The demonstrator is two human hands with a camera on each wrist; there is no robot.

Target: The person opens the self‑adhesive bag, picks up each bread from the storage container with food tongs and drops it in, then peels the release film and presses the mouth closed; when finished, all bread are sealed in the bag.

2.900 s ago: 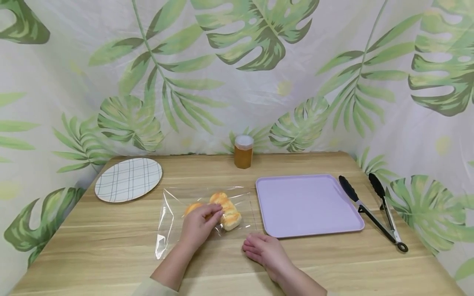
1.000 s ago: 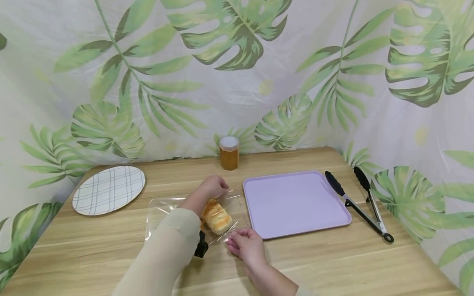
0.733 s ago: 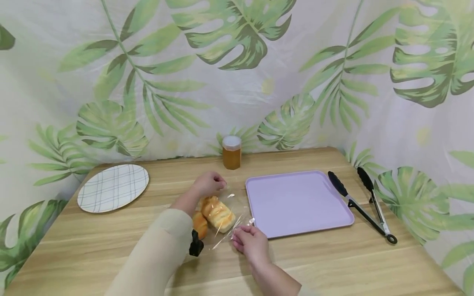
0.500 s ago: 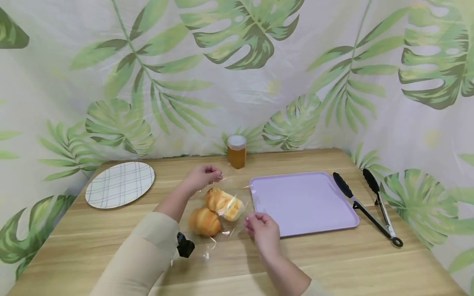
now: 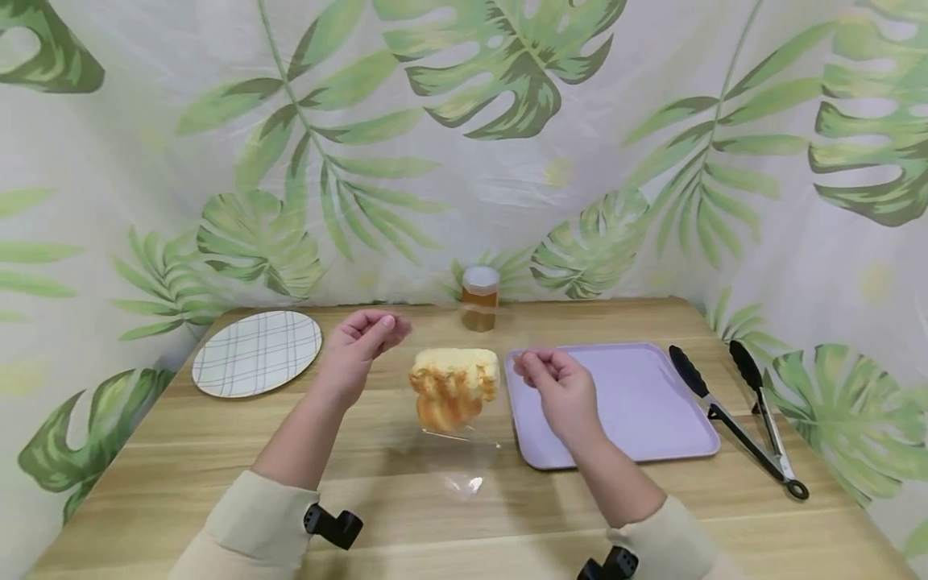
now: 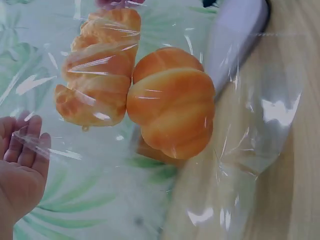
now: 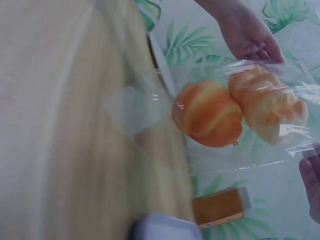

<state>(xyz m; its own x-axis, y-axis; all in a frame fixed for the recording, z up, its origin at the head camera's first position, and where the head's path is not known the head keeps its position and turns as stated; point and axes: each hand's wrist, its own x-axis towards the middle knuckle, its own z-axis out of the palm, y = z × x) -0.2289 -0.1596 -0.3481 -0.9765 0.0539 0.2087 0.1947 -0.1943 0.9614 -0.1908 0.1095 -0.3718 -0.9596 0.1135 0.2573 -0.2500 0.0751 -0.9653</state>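
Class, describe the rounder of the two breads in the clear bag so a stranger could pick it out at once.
Find the clear bag, held up between the left hand and the right hand. In the left wrist view, the round bun sits inside it, beside the oblong loaf. The bun is plump, with broad, smooth orange ridges; the loaf is narrower and patchy in colour.

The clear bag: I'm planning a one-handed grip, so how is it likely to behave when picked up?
Likely floppy: the clear bag looks thin and shows creases. Its glossy highlights suggest it may be slippery. The round bread could slide inside, as loose plastic extends beyond it.
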